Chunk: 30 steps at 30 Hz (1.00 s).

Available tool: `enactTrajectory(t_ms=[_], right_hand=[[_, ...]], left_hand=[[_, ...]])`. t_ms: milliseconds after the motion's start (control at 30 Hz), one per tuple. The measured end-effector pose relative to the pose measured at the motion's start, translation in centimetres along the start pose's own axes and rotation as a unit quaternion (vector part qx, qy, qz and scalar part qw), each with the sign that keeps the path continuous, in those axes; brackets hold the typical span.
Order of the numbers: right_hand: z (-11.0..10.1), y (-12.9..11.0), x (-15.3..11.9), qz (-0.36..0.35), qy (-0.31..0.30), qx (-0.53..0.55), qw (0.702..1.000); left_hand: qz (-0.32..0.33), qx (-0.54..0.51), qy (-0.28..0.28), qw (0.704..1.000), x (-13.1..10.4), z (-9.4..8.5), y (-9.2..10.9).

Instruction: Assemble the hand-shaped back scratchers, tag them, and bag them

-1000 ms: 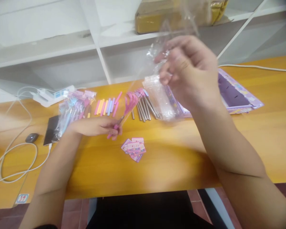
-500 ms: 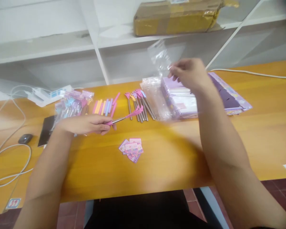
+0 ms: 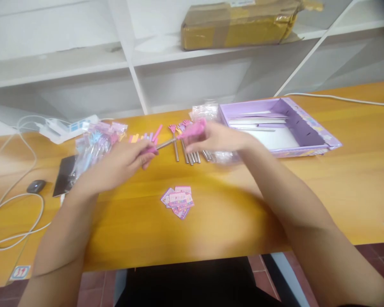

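My left hand (image 3: 131, 157) is closed around the pink handle of a pink back scratcher (image 3: 166, 143) with a metal shaft. At its pink claw end is my right hand (image 3: 211, 138), fingers bent together and blurred; what they pinch is too smeared to make out. Behind lie several metal-shafted scratchers (image 3: 177, 150) with coloured claw heads, partly hidden by my right hand. Several coloured sticks (image 3: 158, 133) lie beyond my left hand. Nearer me is a loose pile of pink and purple cards (image 3: 181, 200).
Clear plastic bags (image 3: 206, 111) lie beside an open purple box (image 3: 275, 149) holding white sheets. To the left are filled bags (image 3: 94, 145), a black mouse (image 3: 36, 186), a power strip (image 3: 83, 123) and white cables. A taped carton (image 3: 237, 25) rests on the shelf.
My right hand has moved left and down from above the purple box to the scratcher's claw end. The clear bag it held up no longer shows distinctly. My left hand still holds the handle.
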State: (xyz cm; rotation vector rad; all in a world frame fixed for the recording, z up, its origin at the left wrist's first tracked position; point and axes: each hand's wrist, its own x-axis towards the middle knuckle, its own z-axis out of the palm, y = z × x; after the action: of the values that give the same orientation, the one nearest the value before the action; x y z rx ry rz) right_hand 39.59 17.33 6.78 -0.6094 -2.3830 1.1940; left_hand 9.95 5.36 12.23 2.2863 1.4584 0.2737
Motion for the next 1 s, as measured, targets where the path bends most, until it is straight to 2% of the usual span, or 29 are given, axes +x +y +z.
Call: enactTrajectory(t_ms=[100, 200, 333, 467, 667, 800, 1000], right_hand=[[4.9, -4.1, 0.8, -0.085, 0.008, 0.137, 0.987], [7.4, -6.0, 1.1, -0.087, 0.017, 0.226, 0.97], [6.8, -7.1, 0.1, -0.073, 0.032, 0.234, 0.969], [6.1, -8.0, -0.9, -0.07, 0.061, 0.198, 0.976], [6.4, -8.6, -1.1, -0.078, 0.039, 0.206, 0.975], [6.3, -9.2, -1.3, -0.092, 0.031, 0.211, 0.973], [6.6, -10.5, -1.9, -0.056, 0.022, 0.225, 0.972]], left_hand=[[0.021, 0.068, 0.017, 0.997, -0.9, 1.3, 2.2], [0.038, 0.135, 0.061, 0.988, -1.3, 2.3, 3.1], [0.06, 0.216, 0.105, 0.969, -1.1, 2.2, 2.2], [0.097, 0.258, 0.09, 0.957, -0.8, 1.1, 0.9], [0.126, 0.331, 0.101, 0.93, -1.4, 0.7, -0.7], [0.164, 0.323, 0.115, 0.925, -2.2, 0.6, -1.7], [0.202, 0.275, 0.12, 0.932, -3.1, 0.2, -2.0]])
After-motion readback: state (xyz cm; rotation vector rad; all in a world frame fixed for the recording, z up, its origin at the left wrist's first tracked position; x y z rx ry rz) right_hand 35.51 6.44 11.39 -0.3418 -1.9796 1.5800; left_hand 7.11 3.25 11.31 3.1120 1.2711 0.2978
